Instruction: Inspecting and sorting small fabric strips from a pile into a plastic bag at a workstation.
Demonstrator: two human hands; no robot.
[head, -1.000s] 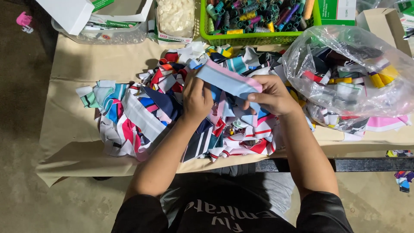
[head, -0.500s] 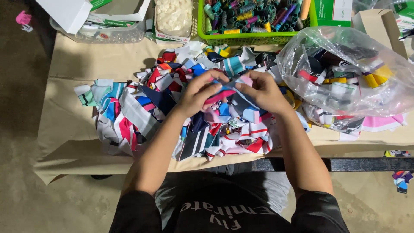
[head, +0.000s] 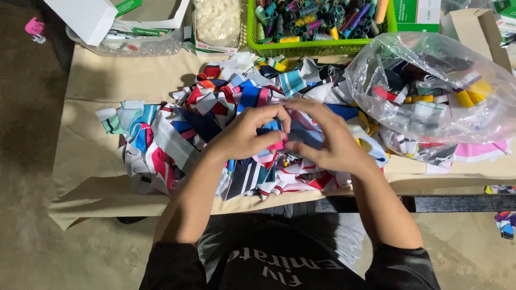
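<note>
A heap of coloured fabric scraps (head: 177,134), striped red, blue, white and teal, covers the middle of the paper-covered table (head: 86,161). My left hand (head: 250,134) and my right hand (head: 328,139) meet over the heap, fingertips together. Both pinch a small folded scrap (head: 301,131), blue and pink, between them. The scrap is mostly hidden by my fingers.
A clear plastic bag (head: 435,91) full of fabric pieces lies at the right. A green basket of thread spools (head: 317,21) stands at the back, beside a pack of white buttons (head: 216,21) and a clear tray with white boxes (head: 123,27). Bare floor lies left.
The light blue and pink strip I held up a second ago has come down onto the heap. My hands have closed together over it and it is now folded small.
</note>
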